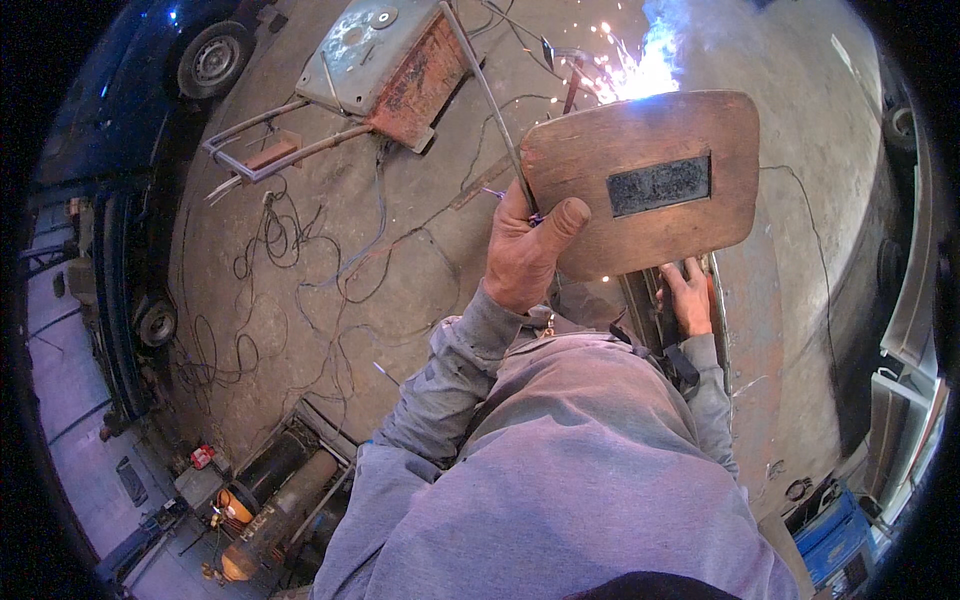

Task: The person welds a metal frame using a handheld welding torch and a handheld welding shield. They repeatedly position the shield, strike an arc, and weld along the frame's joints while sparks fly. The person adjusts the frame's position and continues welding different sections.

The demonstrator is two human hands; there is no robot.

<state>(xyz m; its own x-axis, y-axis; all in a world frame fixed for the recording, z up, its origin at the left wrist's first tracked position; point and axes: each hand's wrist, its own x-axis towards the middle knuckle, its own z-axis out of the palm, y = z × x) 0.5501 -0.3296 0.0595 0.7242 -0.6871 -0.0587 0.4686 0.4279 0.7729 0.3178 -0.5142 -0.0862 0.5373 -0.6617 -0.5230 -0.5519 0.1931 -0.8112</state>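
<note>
My left hand (525, 255) is closed on a wooden hand-held welding shield (560, 150) with a dark rectangular window (658, 185). A thin metal bar (480, 80) runs up beside that hand; I cannot tell whether it is gripped too. A bright arc with sparks and smoke (640, 65) shows just beyond the shield's top edge; its source is hidden. My right hand (690, 300) rests below the shield on a long metal member (715, 385), fingers apart and bent, their tips partly hidden.
A rusty, grey-topped metal body with tube handles (420, 85) lies upper left. Cables (280, 225) snake over the concrete floor (390, 290). A dark vehicle (120, 100) stands left, tanks (280, 510) lower left, a blue machine (830, 540) lower right, and long panels (905, 300) along the right.
</note>
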